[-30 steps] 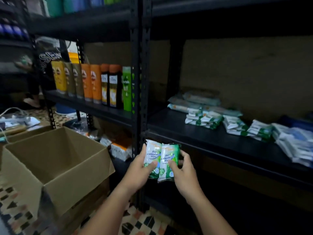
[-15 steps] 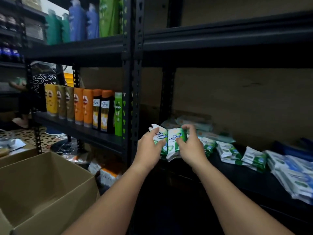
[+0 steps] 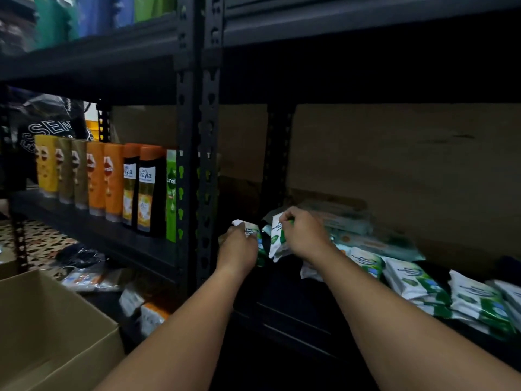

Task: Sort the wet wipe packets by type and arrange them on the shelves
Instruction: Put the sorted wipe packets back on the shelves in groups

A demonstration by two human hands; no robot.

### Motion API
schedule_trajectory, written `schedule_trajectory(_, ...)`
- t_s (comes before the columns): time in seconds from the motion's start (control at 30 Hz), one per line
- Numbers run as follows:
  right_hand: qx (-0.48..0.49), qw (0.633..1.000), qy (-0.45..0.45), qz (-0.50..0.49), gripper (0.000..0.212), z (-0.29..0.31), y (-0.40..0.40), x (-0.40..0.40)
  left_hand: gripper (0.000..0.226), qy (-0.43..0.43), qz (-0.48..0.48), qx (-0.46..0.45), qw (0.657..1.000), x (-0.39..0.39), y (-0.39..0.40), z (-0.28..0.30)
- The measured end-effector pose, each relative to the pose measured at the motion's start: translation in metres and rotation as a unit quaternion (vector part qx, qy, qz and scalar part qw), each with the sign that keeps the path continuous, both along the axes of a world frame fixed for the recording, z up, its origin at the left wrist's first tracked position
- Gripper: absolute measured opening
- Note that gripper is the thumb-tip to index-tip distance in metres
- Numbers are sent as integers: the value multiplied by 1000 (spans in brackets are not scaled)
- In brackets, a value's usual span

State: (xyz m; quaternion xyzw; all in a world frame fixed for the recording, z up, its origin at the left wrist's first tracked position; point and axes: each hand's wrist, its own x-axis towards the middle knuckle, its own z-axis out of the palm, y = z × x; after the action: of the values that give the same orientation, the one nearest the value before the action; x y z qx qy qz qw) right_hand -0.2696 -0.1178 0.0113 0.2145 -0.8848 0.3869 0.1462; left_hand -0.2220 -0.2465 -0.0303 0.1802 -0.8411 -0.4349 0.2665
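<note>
Mid-task, placement step. Left hand (image 3: 238, 249) grips one green-and-white antibacterial wipe packet (image 3: 251, 235), right hand (image 3: 303, 235) pinches a second packet (image 3: 275, 238); both are over the near-left end of the black shelf (image 3: 296, 303), not yet set down. Done: several matching green packs (image 3: 414, 286) already lie in a row to the right, paler packs (image 3: 338, 218) stacked at the far back. Left: set these two down. The cardboard box (image 3: 50, 334) at left is open, contents not visible, so remaining count unknown.
</note>
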Motion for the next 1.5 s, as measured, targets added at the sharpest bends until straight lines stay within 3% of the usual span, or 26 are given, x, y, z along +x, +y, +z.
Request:
schedule_trajectory(0.27,65,997,30,-21,18,-18,-13,-6,42,11,6,6,1000,-13,-6,-13)
schedule_trajectory(0.4,152,985,52,-57,15,-14,-13,-1,32,58,10,-16,998,-8,-1,-17)
schedule_trajectory(0.5,181,980,67,-52,15,-10,-6,-1,40,78,12,-37,996,3,7,-16)
schedule_trajectory(0.6,213,975,59,-15,28,-3,9,5,47,77,-14,-92,993,12,11,-17)
schedule_trajectory(0.77,355,931,74,45,49,-4,36,12,54,38,-34,-106,993,8,6,-19)
schedule_trajectory(0.83,360,926,109,41,50,-12,34,11,53,31,-44,-112,992,7,7,-20)
schedule_trajectory(0.97,368,917,151,5,23,-22,17,16,59,25,-46,-126,991,2,4,-22)
schedule_trajectory(1.07,391,900,192,-12,16,-30,7,16,61,24,-47,-136,989,-12,-5,-28)
schedule_trajectory(1.23,387,867,304,-75,22,-49,3,19,56,16,-58,-175,983,-24,-6,-25)
schedule_trajectory(1.5,360,869,315,-124,46,-64,0,6,58,-23,-32,-268,963,-31,0,-26)
